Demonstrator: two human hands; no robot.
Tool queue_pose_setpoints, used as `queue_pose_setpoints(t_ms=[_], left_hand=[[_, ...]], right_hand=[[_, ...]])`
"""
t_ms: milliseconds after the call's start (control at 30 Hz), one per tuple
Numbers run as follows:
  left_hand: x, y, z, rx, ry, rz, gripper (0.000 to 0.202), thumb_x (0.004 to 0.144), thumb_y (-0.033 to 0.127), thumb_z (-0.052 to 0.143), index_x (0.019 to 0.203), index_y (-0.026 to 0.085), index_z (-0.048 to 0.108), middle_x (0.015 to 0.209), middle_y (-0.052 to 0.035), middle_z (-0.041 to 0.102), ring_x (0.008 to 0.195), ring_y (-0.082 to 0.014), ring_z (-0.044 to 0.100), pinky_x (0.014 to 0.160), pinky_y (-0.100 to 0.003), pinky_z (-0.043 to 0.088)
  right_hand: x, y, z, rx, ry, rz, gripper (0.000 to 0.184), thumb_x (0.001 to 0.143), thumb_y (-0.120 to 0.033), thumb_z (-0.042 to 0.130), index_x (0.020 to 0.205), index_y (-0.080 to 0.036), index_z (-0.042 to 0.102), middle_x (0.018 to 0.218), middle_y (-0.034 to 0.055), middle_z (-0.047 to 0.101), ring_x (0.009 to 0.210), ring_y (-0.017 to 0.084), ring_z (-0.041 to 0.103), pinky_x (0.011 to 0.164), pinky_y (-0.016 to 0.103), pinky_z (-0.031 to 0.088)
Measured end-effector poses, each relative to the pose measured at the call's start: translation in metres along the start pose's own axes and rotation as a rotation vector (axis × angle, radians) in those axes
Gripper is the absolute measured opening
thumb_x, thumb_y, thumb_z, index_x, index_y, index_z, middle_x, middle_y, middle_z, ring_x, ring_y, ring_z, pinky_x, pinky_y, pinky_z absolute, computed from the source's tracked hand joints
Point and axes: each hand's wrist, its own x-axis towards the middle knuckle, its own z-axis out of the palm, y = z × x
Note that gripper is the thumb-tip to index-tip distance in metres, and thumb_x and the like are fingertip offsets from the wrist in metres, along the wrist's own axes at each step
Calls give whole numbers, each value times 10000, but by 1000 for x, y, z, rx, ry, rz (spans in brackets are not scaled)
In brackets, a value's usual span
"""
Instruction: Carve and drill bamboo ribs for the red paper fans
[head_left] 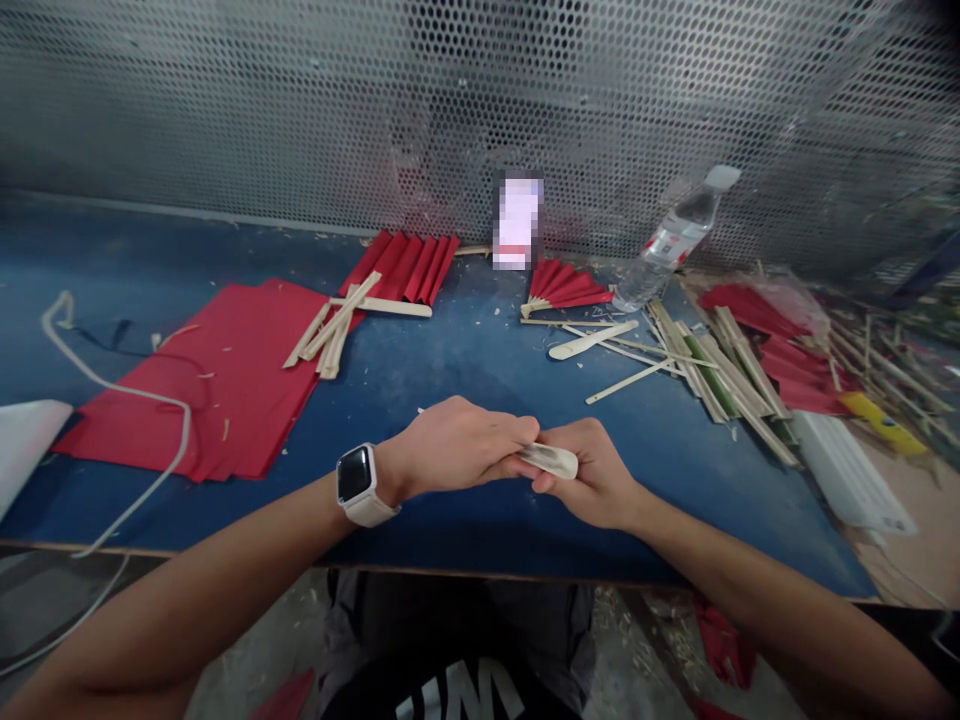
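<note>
My left hand [457, 445] and my right hand [596, 485] meet over the near middle of the blue table [465, 370]. Both are closed on a small pale bamboo piece [551, 460], whose rounded end shows between the fingers. A white smartwatch [360, 483] sits on my left wrist. A stack of flat red paper sheets [217, 380] lies to the left, with several bamboo slats [334, 330] on its far corner. A pleated red fan leaf [409, 265] lies behind them.
A small folded red fan [566, 288] and a wide bamboo guard stick [592, 340] lie at centre back. A plastic water bottle [671, 240] leans on its side. A pile of bamboo sticks [720, 375] and red scraps fill the right. A white cable [112, 390] curls at the left. Perforated metal mesh [450, 100] walls the back.
</note>
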Motion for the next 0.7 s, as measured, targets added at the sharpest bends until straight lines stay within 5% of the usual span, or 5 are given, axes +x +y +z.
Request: queue_pose_setpoints(t_ms=[467,567,700], left_hand=[[-1,-2,1,-115,-54,-40,739,1094,696,46,870,203,549,735,-1,636,595,-138,572,525,-293,364],[1,-2,-2,-234,-19,-83,555,1153,509,154,886,200,530,794,-18,643,652,-146,575,629,-290,437],[5,3,-9,-354,77,-208,317,1113,282,328,922,185,562,826,-14,631,698,-138,569,683,-272,449]], right_hand=[[1,5,-11,-69,-78,-13,597,1042,-581,560,657,-125,532,539,-47,391,499,13,271,491,172,226],[2,9,-24,-239,-110,-53,478,1016,-516,629,734,-136,557,586,-44,477,528,19,361,531,167,280],[2,12,-31,-600,106,4,178,970,-348,661,1009,-177,690,841,11,716,703,75,616,660,190,415]])
